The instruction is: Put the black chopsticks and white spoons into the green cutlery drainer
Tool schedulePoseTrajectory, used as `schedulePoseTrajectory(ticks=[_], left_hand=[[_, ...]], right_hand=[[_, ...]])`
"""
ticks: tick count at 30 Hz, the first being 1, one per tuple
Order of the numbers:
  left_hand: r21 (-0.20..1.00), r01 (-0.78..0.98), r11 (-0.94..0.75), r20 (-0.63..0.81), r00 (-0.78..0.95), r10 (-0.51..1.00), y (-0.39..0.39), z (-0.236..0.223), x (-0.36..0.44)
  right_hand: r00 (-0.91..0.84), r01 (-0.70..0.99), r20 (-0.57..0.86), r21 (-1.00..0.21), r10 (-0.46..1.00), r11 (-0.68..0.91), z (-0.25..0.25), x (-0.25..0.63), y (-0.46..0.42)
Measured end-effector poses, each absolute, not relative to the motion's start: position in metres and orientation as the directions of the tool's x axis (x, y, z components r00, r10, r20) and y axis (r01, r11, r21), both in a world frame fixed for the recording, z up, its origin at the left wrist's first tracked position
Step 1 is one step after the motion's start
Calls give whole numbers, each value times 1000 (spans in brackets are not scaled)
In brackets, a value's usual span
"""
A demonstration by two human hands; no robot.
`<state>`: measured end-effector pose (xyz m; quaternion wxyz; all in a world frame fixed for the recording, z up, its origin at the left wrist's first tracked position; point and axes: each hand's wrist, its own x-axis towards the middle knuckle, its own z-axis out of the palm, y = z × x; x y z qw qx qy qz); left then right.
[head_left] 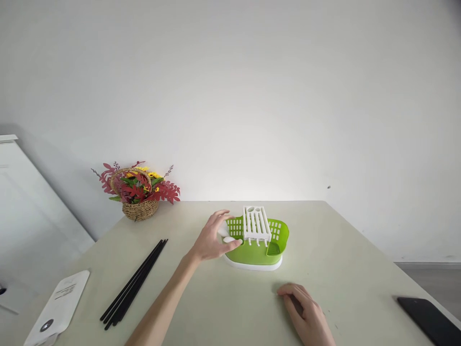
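A green cutlery basket (252, 254) on a white base tray stands in the middle of the table. Across its top sits a white slatted rack (256, 224) with round holes and small hooks in front. My left hand (213, 239) spans the basket's left end, thumb at the front wall and fingers by the back rim. White spoons (228, 239) show between its thumb and fingers, inside that end. On the table in front of the basket rests my right hand (304, 310), its fingers loosely curled with nothing visible in them.
Several black chopsticks (135, 283) lie left of my forearm, beside a white flat package (59, 307). A wicker basket of artificial flowers (140, 210) stands at the back left. A black phone (430, 317) lies at the right edge. A wall borders the table's back.
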<state>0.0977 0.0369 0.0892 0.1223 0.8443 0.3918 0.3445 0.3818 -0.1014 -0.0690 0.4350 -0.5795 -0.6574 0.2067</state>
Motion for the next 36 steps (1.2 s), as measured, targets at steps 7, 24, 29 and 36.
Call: schedulePoseTrajectory(ticks=[7, 24, 29, 36], left_hand=[[362, 555, -749, 560, 512, 651, 52, 85, 104], [281, 735, -617, 712, 272, 647, 70, 85, 122], [307, 753, -582, 734, 202, 648, 86, 97, 134], [371, 773, -515, 742, 87, 665, 112, 125, 134]], right_hand=[[41, 567, 306, -791, 951, 230, -66, 382, -101], [37, 536, 275, -817, 961, 213, -66, 382, -100], [55, 546, 312, -805, 949, 233, -63, 382, -100], [55, 553, 308, -801, 950, 228, -62, 380, -100]])
